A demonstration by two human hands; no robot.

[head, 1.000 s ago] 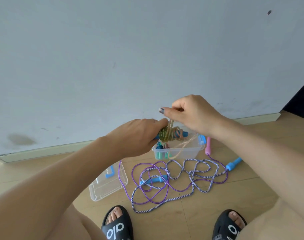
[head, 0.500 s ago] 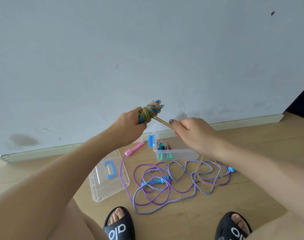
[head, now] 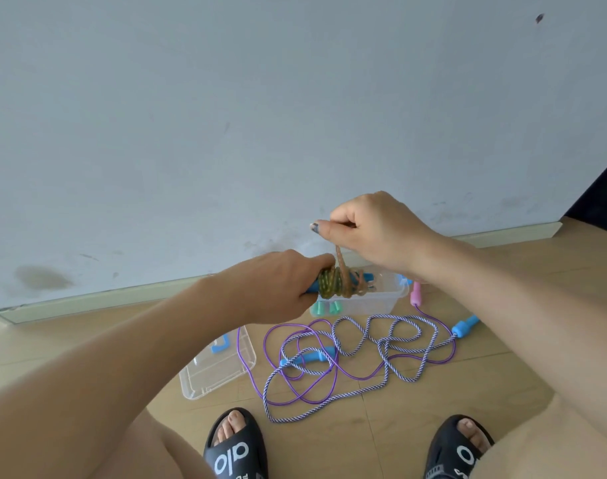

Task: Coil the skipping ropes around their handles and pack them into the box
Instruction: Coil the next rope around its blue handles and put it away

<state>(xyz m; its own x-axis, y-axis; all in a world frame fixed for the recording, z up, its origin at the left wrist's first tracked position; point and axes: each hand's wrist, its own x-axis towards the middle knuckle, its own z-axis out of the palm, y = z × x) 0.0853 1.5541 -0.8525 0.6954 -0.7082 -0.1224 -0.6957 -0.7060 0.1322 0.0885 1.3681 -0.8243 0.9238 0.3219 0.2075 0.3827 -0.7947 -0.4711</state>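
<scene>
My left hand (head: pixel 277 288) grips blue handles wrapped in a green-to-orange rope coil (head: pixel 336 283), held level in the air above the box. Just above it, my right hand (head: pixel 374 233) pinches the rope's loose orange end and holds it taut, straight up from the coil. The clear plastic box (head: pixel 381 299) stands on the floor by the wall with teal handles (head: pixel 326 308) inside. In front of it a blue-white braided rope (head: pixel 371 344) with blue handles (head: pixel 464 327) lies tangled with a thin purple rope (head: pixel 288 361) that has a pink handle (head: pixel 415 296).
The box's clear lid (head: pixel 219 369) with a blue grip lies on the wooden floor at the left of the ropes. My feet in black slides (head: pixel 236 451) stand near the bottom edge. A grey wall and skirting board run behind the box.
My left hand has come down from in front of the wall and turned the handles level. My right hand has risen from beside the coil to above it, pulling the rope end upward.
</scene>
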